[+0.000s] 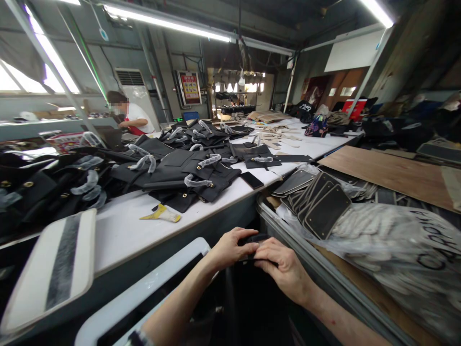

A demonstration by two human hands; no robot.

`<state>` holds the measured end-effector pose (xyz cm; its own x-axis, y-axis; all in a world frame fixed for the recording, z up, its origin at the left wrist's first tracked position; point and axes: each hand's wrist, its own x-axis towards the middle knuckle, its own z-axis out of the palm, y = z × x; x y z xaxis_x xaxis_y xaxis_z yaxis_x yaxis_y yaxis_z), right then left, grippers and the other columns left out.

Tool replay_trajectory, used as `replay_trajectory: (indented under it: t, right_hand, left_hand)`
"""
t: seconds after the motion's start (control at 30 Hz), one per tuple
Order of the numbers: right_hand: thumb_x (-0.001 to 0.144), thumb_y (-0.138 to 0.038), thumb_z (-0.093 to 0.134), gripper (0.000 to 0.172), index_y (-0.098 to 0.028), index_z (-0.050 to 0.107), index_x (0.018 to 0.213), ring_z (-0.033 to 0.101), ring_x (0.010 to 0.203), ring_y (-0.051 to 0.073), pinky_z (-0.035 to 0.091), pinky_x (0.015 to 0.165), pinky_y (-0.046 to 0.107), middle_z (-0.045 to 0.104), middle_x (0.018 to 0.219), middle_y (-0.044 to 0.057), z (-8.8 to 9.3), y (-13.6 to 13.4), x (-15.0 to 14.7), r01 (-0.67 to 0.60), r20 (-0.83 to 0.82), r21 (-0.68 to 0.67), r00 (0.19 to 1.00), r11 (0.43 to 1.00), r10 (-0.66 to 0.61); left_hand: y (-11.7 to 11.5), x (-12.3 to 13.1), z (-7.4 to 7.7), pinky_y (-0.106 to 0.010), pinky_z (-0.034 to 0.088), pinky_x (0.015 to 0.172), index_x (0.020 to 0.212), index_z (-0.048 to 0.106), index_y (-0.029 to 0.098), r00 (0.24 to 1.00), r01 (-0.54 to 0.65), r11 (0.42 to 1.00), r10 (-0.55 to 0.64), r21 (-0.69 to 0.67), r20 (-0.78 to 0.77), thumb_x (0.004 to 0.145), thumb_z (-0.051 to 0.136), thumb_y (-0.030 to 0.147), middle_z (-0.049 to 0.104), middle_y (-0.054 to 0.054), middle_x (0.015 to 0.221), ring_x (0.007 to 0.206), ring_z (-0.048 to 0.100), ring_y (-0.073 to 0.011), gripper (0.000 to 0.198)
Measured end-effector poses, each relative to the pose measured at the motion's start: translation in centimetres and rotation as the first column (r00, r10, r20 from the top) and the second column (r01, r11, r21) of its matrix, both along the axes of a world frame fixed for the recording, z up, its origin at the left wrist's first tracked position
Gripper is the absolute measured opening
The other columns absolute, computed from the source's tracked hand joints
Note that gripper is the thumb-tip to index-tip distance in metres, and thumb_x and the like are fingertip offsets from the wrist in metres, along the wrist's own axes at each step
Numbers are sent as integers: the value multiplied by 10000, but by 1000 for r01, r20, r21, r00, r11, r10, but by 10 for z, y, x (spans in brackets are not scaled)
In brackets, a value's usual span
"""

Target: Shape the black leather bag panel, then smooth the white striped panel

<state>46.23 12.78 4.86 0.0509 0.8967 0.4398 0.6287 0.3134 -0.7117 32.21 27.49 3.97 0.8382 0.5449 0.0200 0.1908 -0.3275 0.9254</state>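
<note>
Close in front of me, both hands pinch the edge of a black leather-like piece (260, 237). My left hand (236, 245) has its thumb and fingers closed on the left part of that edge. Beside it, almost touching, my right hand (283, 264) grips the right part, fingers over the top and thumb below. What hangs under the hands is very dark, so I cannot tell the piece's full shape. Across the table lies a heap of black handbags (169, 166), their handles (211, 161) wrapped in clear plastic.
On the white table (118, 235) lie a yellow-and-white scrap (162, 214) and a black phone (252, 180). A metal-rimmed bin (324, 269) at right holds stacked dark panels (326, 206) and plastic bags (389, 240). A light padded board (68, 259) stands left. A person (139, 117) works behind.
</note>
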Motion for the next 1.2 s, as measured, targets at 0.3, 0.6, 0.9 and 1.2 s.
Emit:
replay_trajectory:
  t: [0.3, 0.6, 0.9, 1.2]
  right_hand:
    - [920, -96, 585, 115, -172, 656, 968, 633, 887, 155, 478, 828, 307, 719, 930, 23, -8, -35, -4, -94, 223, 193, 974, 977, 50]
    - [920, -63, 475, 214, -103, 663, 1013, 676, 926, 177, 478, 933, 300, 744, 974, 74, -3, -91, -12, -98, 537, 329, 837, 939, -101]
    - [882, -82, 542, 157, -177, 640, 960, 652, 983, 224, 548, 834, 356, 722, 1045, 85, 8, -92, -8, -44, 460, 132, 888, 990, -21]
    - [918, -53, 495, 275, -158, 625, 1136, 662, 929, 216, 557, 808, 352, 733, 991, 60, -8, -79, -1, 60, 403, 185, 906, 981, -131]
  left_hand:
    - [-15, -1, -11, -303, 540, 846, 1262, 637, 232, 1000, 8, 995, -7, -95, 6, 773, 716, 325, 710, -29, 1136, 984, 667, -230, 504]
    - [-30, 16, 1, -284, 482, 974, 1245, 655, 257, 981, 169, 986, -168, -1, 97, 784, 729, 302, 637, -31, 1298, 1188, 582, -238, 470]
    - [-43, 24, 33, -317, 480, 934, 1183, 677, 286, 980, 197, 938, -197, 285, -28, 703, 784, 495, 662, -47, 1185, 1052, 628, -257, 534]
    - [-46, 20, 14, -321, 485, 885, 1246, 627, 354, 993, 82, 912, -39, 402, -113, 672, 818, 460, 663, -1, 1197, 1001, 649, -257, 614]
